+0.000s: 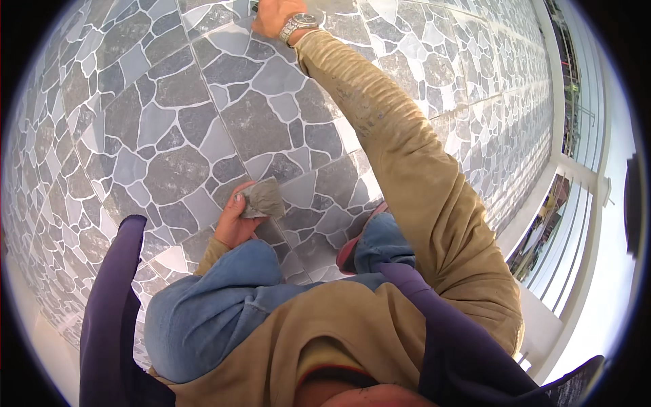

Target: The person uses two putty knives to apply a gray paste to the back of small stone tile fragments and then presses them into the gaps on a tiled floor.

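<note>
Low in the middle, in front of my left knee, my left hand (237,218) grips a rough grey block (263,198). It looks caked with cement, and its exact kind I cannot make out. My fingers wrap its left side and underside, just above the stone-patterned tile floor (178,173). My right arm stretches far forward, so my right hand (277,16) is at the top edge, wearing a metal wristwatch (299,24). Its fingers look closed and are partly cut off by the picture's edge. A small dark bit shows beside them, too little to name.
Straight joints run between the tiles, with pale lines around the stone shapes. A white railing (561,166) borders the floor on the right. My bent knee (247,264) and a red shoe (348,255) are close to the block. Dark purple cloth (115,292) hangs at the left.
</note>
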`<state>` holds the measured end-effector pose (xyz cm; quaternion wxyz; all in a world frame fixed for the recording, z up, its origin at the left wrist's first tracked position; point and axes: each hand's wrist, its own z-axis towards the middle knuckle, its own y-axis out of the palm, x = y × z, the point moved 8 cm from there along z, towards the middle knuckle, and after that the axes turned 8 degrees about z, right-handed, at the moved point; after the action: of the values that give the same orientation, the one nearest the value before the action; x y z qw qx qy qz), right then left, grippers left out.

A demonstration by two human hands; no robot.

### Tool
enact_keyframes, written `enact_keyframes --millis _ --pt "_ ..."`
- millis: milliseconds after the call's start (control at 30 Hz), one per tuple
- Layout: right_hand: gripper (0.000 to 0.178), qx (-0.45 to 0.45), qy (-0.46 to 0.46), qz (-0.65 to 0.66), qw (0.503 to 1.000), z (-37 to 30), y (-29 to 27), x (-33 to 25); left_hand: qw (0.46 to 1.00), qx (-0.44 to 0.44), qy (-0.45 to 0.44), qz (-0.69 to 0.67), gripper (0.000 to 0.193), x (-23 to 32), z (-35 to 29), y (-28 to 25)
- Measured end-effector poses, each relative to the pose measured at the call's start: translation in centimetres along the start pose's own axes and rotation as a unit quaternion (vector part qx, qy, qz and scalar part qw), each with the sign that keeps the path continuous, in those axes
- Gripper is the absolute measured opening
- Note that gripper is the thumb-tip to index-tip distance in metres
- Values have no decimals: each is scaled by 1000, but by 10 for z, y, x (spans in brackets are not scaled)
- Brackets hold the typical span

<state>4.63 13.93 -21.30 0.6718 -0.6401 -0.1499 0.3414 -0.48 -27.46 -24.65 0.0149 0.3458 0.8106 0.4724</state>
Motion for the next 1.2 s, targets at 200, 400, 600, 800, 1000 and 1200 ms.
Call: enact_keyframes --millis 200,400,600,800,1000,1200 --pt "48 -56 -2 9 998 -2 -45 59 999 14 42 -22 50 2 -10 -5" --pt "47 30 88 -34 995 -3 -101 190 999 13 40 -11 51 4 -10 -6" --pt "46 112 -46 -17 992 -42 -74 177 999 11 24 -34 50 2 -4 -9" --pt "39 -68 147 -39 986 -7 -106 209 996 14 57 -60 50 1 -18 -15" --pt "42 -167 377 -68 909 19 -91 278 998 -20 24 -61 48 5 -13 -8" --pt "43 -126 261 -51 956 16 -49 139 997 -8 25 -68 49 2 -13 -10"
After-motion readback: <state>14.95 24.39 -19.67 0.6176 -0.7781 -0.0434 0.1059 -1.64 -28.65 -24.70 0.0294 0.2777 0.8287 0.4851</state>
